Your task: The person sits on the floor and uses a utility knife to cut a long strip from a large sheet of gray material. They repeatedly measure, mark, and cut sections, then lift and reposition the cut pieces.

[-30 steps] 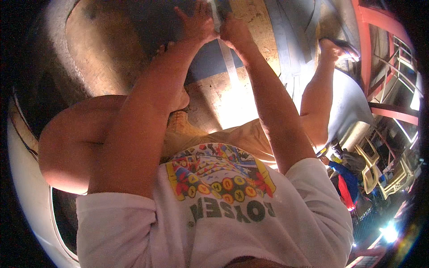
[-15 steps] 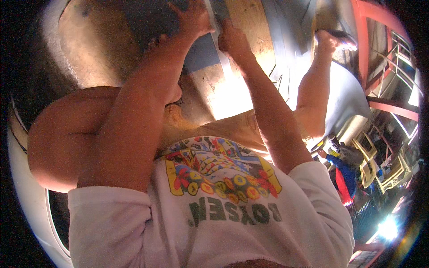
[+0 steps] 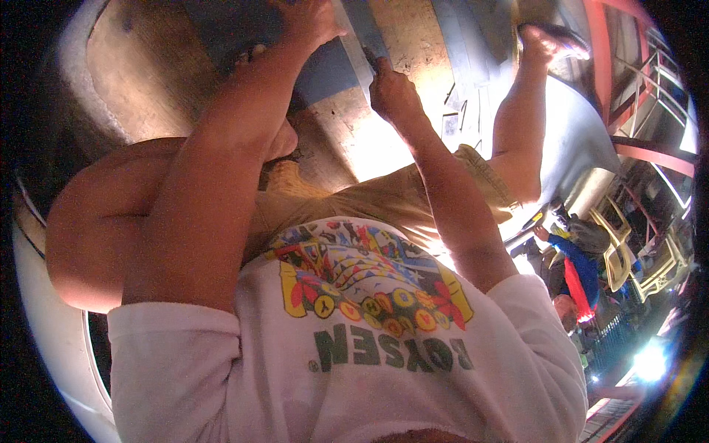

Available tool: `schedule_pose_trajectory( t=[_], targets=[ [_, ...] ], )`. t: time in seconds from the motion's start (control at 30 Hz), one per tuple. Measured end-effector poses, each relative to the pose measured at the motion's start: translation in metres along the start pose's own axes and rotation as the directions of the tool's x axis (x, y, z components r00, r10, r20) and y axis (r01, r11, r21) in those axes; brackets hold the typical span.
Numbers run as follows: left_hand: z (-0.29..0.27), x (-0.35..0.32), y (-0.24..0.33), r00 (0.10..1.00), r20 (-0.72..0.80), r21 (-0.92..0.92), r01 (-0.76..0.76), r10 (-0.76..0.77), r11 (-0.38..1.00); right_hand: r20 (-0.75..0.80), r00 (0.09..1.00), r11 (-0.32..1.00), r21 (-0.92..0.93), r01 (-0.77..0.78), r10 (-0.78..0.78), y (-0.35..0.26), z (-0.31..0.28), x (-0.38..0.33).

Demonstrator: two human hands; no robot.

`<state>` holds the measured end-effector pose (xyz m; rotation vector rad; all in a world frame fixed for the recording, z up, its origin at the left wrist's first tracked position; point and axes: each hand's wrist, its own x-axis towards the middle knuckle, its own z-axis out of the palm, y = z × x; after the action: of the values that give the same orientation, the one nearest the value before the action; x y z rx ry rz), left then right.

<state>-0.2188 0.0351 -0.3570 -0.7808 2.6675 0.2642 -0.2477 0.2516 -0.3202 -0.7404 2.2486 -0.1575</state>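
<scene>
Right grip [image 3: 396, 94] clenched around dark object [image 3: 371, 57], left grip [image 3: 310, 22] unclear beside pale strip [image 3: 354, 46], green-lettered white shirt [image 3: 362, 380]

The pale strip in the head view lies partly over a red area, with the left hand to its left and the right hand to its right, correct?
Not quite: it's a blue area, as the head view shows. The pale strip, left hand and right hand are as stated.
</scene>
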Motion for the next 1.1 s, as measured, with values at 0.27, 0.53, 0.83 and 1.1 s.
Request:
schedule_pose_trajectory(
  t=[0.27,0.53,0.83,1.1],
  targets=[
    [-0.011,-0.023,0.015,0.993,0.106,-0.045,-0.048,0.052,0.998,0.034,0.998,0.998,-0.010,-0.059,0.059,-0.004,-0.003,-0.001],
    [0.004,-0.018,0.034,0.996,0.084,-0.023,0.034,-0.032,0.999,0.018,0.999,0.999,0.008,-0.045,0.045,0.002,0.002,-0.003],
    [0.009,-0.015,0.028,0.988,0.155,-0.082,0.010,0.003,0.997,0.056,0.998,0.999,0.040,-0.011,0.008,0.042,0.025,-0.072],
    [0.045,-0.012,0.028,0.998,0.034,-0.005,-0.059,0.059,0.998,0.163,0.974,0.987,-0.063,-0.149,0.158,0.050,0.020,-0.082]
  ],
)
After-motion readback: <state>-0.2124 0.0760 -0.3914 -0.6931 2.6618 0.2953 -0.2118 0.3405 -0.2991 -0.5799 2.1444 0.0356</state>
